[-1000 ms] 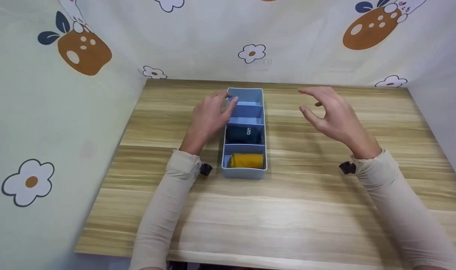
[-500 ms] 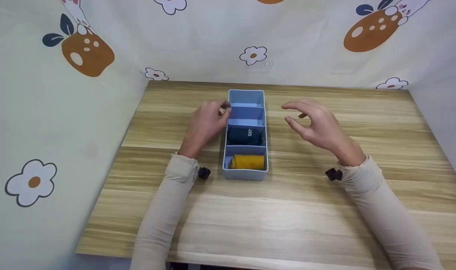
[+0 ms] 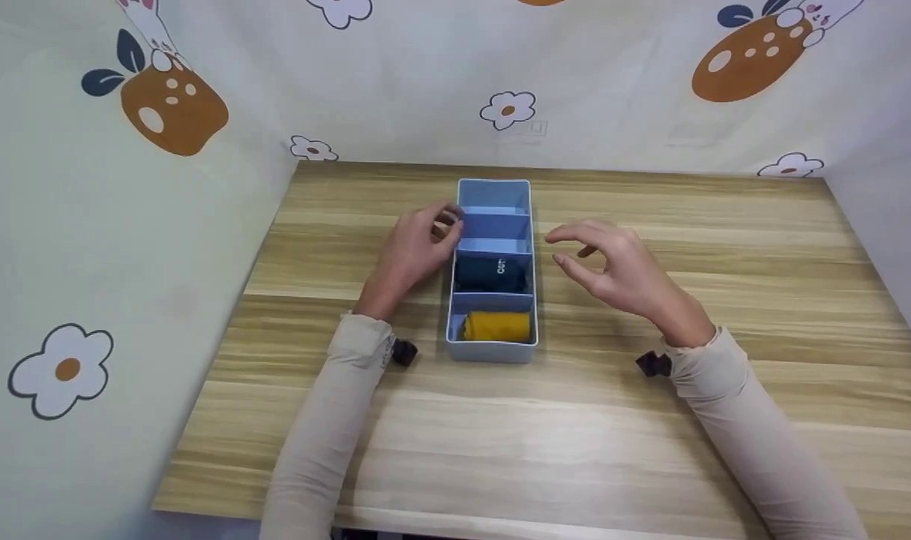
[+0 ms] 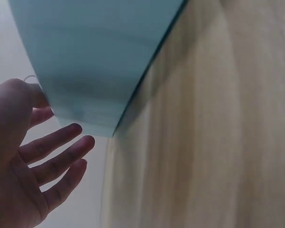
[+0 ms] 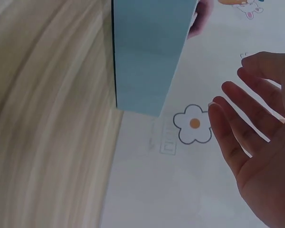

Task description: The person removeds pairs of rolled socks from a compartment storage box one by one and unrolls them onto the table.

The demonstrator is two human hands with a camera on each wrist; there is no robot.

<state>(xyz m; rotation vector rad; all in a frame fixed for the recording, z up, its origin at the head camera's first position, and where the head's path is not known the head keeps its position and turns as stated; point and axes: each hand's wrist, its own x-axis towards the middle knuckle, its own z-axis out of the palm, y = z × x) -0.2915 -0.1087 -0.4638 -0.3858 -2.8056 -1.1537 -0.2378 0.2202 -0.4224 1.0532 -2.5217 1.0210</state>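
Left hand [image 3: 415, 246] at the blue organizer [image 3: 492, 352], grip hard to tell; right hand [image 3: 611, 268] hovers wide, just right: seemingly bracketing it, right-side contact needed next!

Box [image 3: 492, 352] mid-frame: looks like blue moulded plastic, smooth, satin-matt walls. Yellow roll [image 3: 498, 326]: soft cloth, matt. Dark roll [image 3: 479, 274] above it: also cloth, matt, lettering in white. Table [image 3: 575, 420]: wood-grain top, smooth, semi-gloss, glare lower centre. Backdrop [image 3: 395, 90] across top: printed sheet, faintly creased; fabric or plastic unclear. Sleeves [image 3: 313, 420]: wrinkled matt cloth.
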